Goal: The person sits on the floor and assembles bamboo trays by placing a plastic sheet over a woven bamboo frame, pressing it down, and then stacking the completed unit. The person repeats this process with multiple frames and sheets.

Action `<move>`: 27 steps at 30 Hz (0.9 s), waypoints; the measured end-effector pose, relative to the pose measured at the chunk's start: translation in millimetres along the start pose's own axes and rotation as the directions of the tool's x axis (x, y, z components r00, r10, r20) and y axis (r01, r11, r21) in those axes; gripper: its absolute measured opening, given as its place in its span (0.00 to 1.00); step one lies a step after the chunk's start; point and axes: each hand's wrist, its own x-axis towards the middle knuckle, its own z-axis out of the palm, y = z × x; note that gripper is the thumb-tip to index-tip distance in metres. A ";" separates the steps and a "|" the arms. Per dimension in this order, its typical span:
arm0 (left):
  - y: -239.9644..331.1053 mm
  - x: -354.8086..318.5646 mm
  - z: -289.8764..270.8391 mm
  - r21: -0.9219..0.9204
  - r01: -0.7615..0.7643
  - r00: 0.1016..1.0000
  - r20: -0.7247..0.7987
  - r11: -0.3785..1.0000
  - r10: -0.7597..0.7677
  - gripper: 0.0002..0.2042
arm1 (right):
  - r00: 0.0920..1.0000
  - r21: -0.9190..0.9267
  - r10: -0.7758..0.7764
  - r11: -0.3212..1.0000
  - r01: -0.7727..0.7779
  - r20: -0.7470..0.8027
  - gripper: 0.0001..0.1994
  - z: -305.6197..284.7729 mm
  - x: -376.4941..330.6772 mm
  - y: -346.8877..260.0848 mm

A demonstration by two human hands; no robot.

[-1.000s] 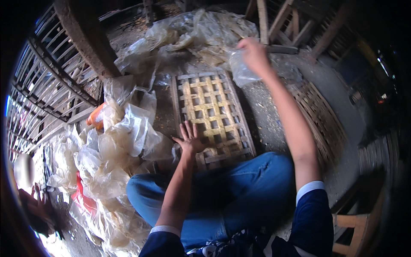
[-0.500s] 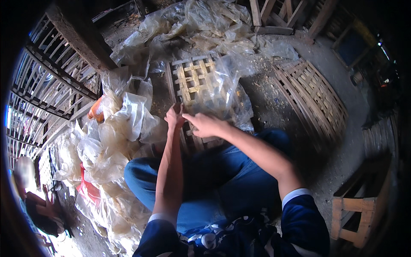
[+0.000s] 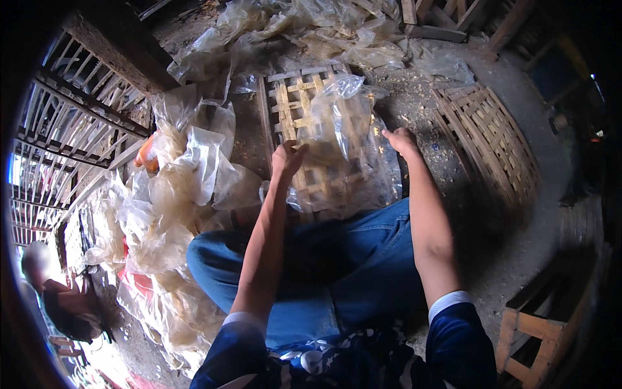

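1. Left hand (image 3: 289, 159), centre of frame: fingers pinched on clear plastic sheet (image 3: 342, 120).
2. Right hand (image 3: 403, 141), right of centre: fingertips at sheet's right edge; whether gripping, cannot tell.
3. Clear plastic sheet: mid-frame, lying over woven lattice panel (image 3: 283, 107).

Glossy plastic sheet (image 3: 355, 152); rough, matt wooden rack (image 3: 265, 117).

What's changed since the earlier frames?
Clear plastic sheet drawn from beside the woven panel's far right corner to over it. Right hand came in beside left hand, then swung right, near the sheet's right edge; grips unclear. Plastic heap at left and slatted stack at right stayed put.
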 end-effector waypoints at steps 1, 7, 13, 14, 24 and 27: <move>8.5 -10.0 -4.5 -0.095 -0.059 0.998 -0.038 0.994 0.056 0.19 | 0.999 0.012 -0.039 0.999 0.039 0.012 0.28 6.7 0.7 0.0; 22.8 -23.9 -24.5 -0.186 0.001 0.965 -0.259 0.983 -0.050 0.15 | 0.975 0.424 -0.117 0.886 0.188 -0.187 0.11 34.4 23.8 4.8; -3.2 -39.0 -31.7 -0.103 0.089 0.936 -0.330 0.991 -0.118 0.17 | 0.935 0.266 -0.302 0.900 0.345 -0.189 0.14 44.3 6.3 -16.2; -11.3 -41.7 -32.9 -0.043 0.104 0.935 -0.336 0.994 -0.112 0.18 | 0.913 0.207 -0.344 0.898 0.388 -0.220 0.14 48.1 4.0 -19.7; 30.3 -40.5 -43.4 0.116 0.238 0.931 -0.311 0.964 -0.192 0.25 | 0.957 0.255 -0.231 0.928 0.271 -0.176 0.16 52.1 25.1 -26.3; 19.1 4.7 -42.8 0.036 0.138 0.951 -0.284 0.990 -0.122 0.28 | 0.995 0.529 -0.078 0.848 0.037 0.054 0.17 43.8 37.0 -38.8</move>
